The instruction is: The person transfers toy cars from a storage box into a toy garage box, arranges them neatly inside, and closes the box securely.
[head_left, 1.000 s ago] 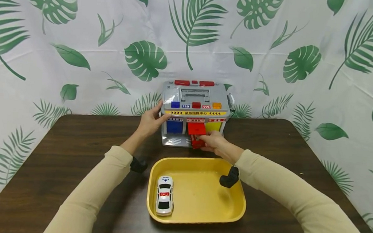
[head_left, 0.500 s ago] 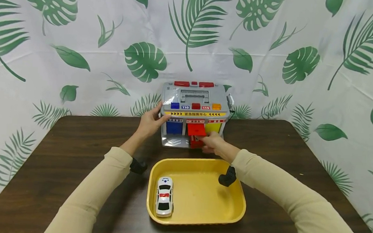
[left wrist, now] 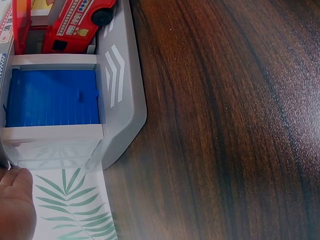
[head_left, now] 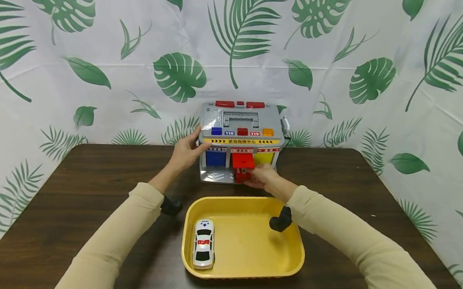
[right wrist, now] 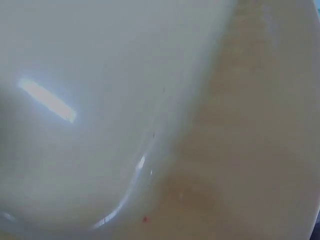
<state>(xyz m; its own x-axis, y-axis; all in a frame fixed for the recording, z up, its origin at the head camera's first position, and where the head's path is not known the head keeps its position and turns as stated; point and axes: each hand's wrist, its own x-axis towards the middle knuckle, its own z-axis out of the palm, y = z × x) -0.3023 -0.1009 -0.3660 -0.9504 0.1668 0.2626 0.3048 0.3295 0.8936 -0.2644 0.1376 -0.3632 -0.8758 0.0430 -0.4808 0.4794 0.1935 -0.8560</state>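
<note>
A grey toy garage with blue, red and yellow doors stands at the back of the table. My left hand holds its left side, thumb at the front edge; fingertips show at the corner in the left wrist view. The red middle door is swung up. Below it, my right hand grips a red toy fire truck, partly inside the bay. In the left wrist view the fire truck sits at an angle in the doorway, beside the lowered blue door.
Nearer the front, a yellow tray bears a white toy police car at its left. The right wrist view is blurred and washed out, showing the tray's surface. A leaf-patterned cloth hangs behind the dark wooden table.
The fire truck has shifted slightly left and back under the raised door, with my right hand's fingers moving along it. My left hand has stayed on the garage.
</note>
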